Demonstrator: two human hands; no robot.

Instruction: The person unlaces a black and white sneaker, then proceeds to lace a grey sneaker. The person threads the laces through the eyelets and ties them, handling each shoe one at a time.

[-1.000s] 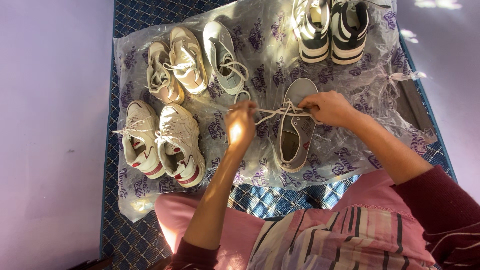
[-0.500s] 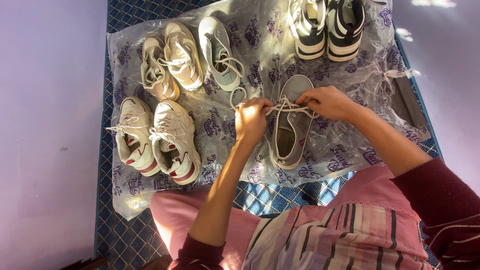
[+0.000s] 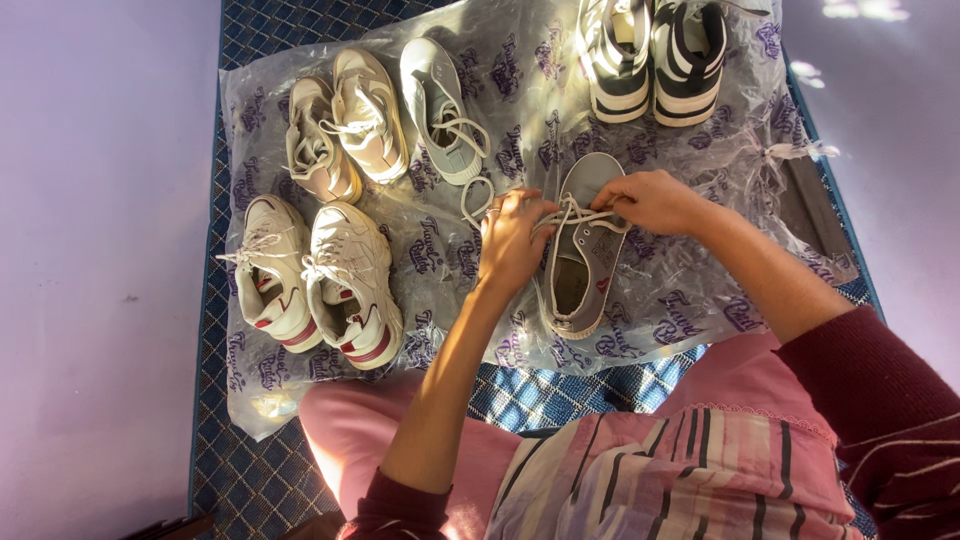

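2 hands, left hand and right hand, pinch white laces over grey shoe.

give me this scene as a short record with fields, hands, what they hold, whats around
left hand: pinching the white lace at the left side of the grey canvas sneaker
right hand: gripping the same lace at the shoe's right side
grey canvas sneaker: flat on its sole, toe away from the person
surface: clear printed plastic sheet over a blue quilted mat
nearby: matching grey sneaker, beige pair, white-and-red pair, black-and-white striped pair
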